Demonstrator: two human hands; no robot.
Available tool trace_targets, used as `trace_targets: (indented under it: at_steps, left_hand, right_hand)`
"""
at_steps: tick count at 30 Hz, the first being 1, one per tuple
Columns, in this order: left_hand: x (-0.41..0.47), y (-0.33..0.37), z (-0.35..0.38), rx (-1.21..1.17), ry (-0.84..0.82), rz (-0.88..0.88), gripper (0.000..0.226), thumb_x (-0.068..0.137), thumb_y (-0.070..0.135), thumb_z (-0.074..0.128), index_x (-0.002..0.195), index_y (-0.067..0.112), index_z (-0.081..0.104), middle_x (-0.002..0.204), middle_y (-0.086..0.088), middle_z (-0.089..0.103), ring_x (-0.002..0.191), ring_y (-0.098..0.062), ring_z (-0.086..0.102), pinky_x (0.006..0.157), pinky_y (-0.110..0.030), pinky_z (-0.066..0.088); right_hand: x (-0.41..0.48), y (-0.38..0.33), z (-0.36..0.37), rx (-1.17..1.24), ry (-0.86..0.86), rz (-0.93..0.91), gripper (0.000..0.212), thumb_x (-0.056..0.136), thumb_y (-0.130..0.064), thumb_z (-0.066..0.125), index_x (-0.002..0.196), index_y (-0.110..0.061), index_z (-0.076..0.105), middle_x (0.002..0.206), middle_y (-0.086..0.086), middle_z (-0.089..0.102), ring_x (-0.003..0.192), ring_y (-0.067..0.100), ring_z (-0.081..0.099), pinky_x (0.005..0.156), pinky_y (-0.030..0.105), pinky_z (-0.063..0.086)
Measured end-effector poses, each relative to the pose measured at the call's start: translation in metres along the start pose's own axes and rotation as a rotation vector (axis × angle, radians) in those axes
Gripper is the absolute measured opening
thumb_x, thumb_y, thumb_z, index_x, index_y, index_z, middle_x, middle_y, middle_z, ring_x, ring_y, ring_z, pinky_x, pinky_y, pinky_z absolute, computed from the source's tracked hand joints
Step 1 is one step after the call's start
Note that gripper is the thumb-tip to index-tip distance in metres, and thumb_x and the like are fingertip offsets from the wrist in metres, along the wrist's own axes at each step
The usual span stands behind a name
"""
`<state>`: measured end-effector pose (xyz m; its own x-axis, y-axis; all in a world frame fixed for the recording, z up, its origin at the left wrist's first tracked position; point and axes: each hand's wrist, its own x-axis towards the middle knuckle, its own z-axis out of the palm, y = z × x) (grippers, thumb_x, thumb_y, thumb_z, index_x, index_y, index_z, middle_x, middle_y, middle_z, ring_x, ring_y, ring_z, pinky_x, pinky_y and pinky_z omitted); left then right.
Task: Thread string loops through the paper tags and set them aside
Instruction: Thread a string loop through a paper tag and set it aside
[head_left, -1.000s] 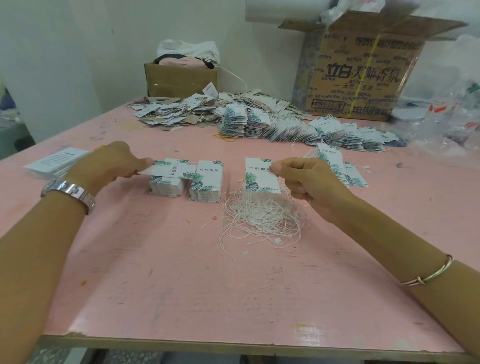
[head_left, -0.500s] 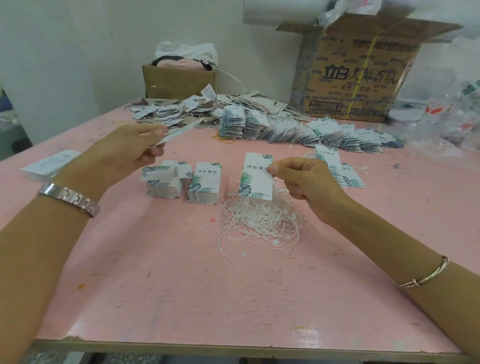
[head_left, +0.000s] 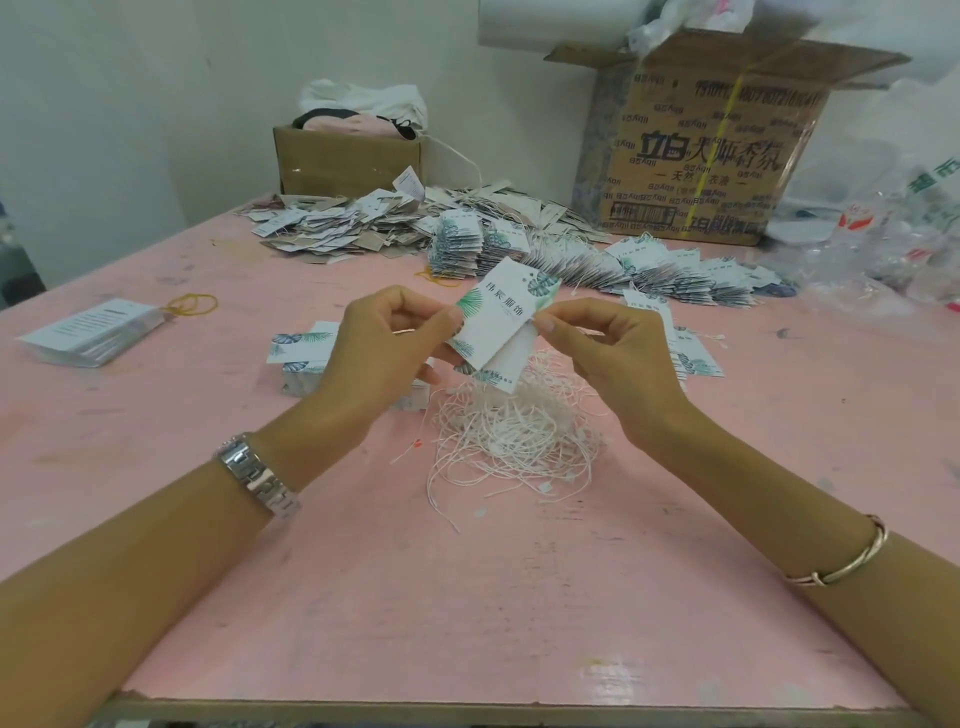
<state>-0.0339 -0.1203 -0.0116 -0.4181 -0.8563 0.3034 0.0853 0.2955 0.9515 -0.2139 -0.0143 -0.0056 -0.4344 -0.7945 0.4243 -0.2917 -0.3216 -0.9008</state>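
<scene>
Looks like a small packing workroom: a worn pink table (head_left: 363, 597) heaped with printed paper tags (head_left: 597, 265), loose string loops (head_left: 509, 441), and cardboard boxes (head_left: 711, 156) against the wall.

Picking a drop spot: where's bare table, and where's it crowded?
Bare: table strip between strings and near edge; left side between leaflet stack and left forearm; right side past the right forearm. Crowded: the back, under loose tags and fanned tags; the centre, around strings, tag stacks, left hand and right hand gripping held tags.

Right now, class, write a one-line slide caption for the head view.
Two overlapped paper tags held by the left hand and right hand above string loops on a pink table.
</scene>
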Motion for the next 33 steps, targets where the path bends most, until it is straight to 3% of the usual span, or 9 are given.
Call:
trace_targets:
  at_steps: [7,14,17,20,22,24,27,30,33]
  left_hand:
    - [-0.005,-0.006,0.004,0.160,0.074,0.117,0.020,0.085,0.039,0.073,0.077,0.022,0.064,0.076,0.008,0.073,0.068,-0.007,0.062,0.060,-0.015,0.048]
    - [-0.011,-0.001,0.007,0.179,0.000,0.146,0.021,0.085,0.031,0.075,0.073,0.021,0.061,0.061,0.014,0.066,0.053,0.000,0.053,0.051,-0.014,0.043]
    - [-0.013,0.000,0.010,0.199,-0.016,0.132,0.014,0.084,0.027,0.076,0.084,0.022,0.063,0.072,0.011,0.070,0.064,-0.005,0.063,0.055,-0.018,0.049]
    - [-0.013,0.004,0.012,0.096,-0.008,0.105,0.014,0.089,0.027,0.071,0.101,0.028,0.065,0.087,0.011,0.073,0.073,0.000,0.067,0.059,-0.016,0.052]
    - [-0.014,0.007,0.014,-0.051,-0.039,0.057,0.009,0.092,0.025,0.067,0.101,0.027,0.068,0.086,0.010,0.076,0.075,0.001,0.069,0.062,-0.014,0.053]
    - [-0.017,0.010,0.015,-0.160,-0.058,0.007,0.007,0.093,0.021,0.064,0.095,0.024,0.071,0.082,0.008,0.077,0.073,-0.003,0.071,0.062,-0.015,0.054]
    - [-0.019,0.011,0.016,-0.237,-0.047,-0.033,0.008,0.092,0.017,0.065,0.091,0.020,0.072,0.078,0.004,0.077,0.069,-0.005,0.072,0.059,-0.015,0.053]
    - [-0.020,0.011,0.016,-0.258,-0.030,-0.033,0.008,0.092,0.016,0.065,0.091,0.018,0.072,0.077,0.003,0.077,0.067,-0.005,0.071,0.058,-0.015,0.053]
    - [-0.021,0.011,0.017,-0.251,-0.037,-0.039,0.007,0.091,0.016,0.067,0.093,0.019,0.073,0.080,0.003,0.077,0.070,-0.005,0.072,0.060,-0.017,0.055]
  right_hand:
    - [-0.002,0.001,0.002,0.056,-0.050,-0.055,0.003,0.084,-0.014,0.075,0.087,-0.015,0.076,0.075,-0.011,0.071,0.042,0.002,0.037,0.044,0.012,0.033]
    - [-0.001,0.002,0.001,0.049,-0.050,-0.098,0.007,0.086,-0.007,0.071,0.084,-0.014,0.073,0.072,-0.012,0.069,0.041,0.001,0.038,0.044,0.011,0.032]
    - [-0.001,0.002,0.002,0.040,-0.059,-0.114,0.010,0.087,-0.007,0.071,0.083,-0.016,0.073,0.071,-0.011,0.069,0.041,0.002,0.039,0.044,0.011,0.032]
    - [-0.003,0.001,0.004,-0.002,-0.087,-0.150,0.011,0.086,-0.015,0.074,0.082,-0.024,0.076,0.074,0.011,0.069,0.045,0.020,0.037,0.044,0.025,0.028]
    - [-0.004,0.001,0.006,-0.030,-0.130,-0.169,0.003,0.086,-0.022,0.074,0.085,-0.024,0.076,0.080,0.035,0.062,0.049,0.040,0.035,0.046,0.038,0.028]
    - [-0.006,0.002,0.007,-0.055,-0.168,-0.183,0.006,0.086,-0.026,0.074,0.089,-0.022,0.076,0.077,0.041,0.057,0.050,0.048,0.039,0.046,0.043,0.030]
    - [-0.008,0.001,0.007,-0.068,-0.216,-0.190,0.007,0.089,-0.026,0.072,0.092,-0.020,0.075,0.066,0.037,0.053,0.045,0.036,0.027,0.043,0.029,0.022]
    - [-0.006,0.000,0.007,-0.002,-0.198,-0.170,0.011,0.089,-0.025,0.070,0.094,-0.015,0.071,0.075,0.036,0.054,0.044,0.031,0.024,0.042,0.032,0.018]
    - [-0.003,-0.003,0.003,0.072,-0.068,-0.102,0.012,0.086,-0.026,0.068,0.093,-0.016,0.067,0.053,-0.007,0.054,0.040,0.011,0.024,0.040,0.020,0.021]
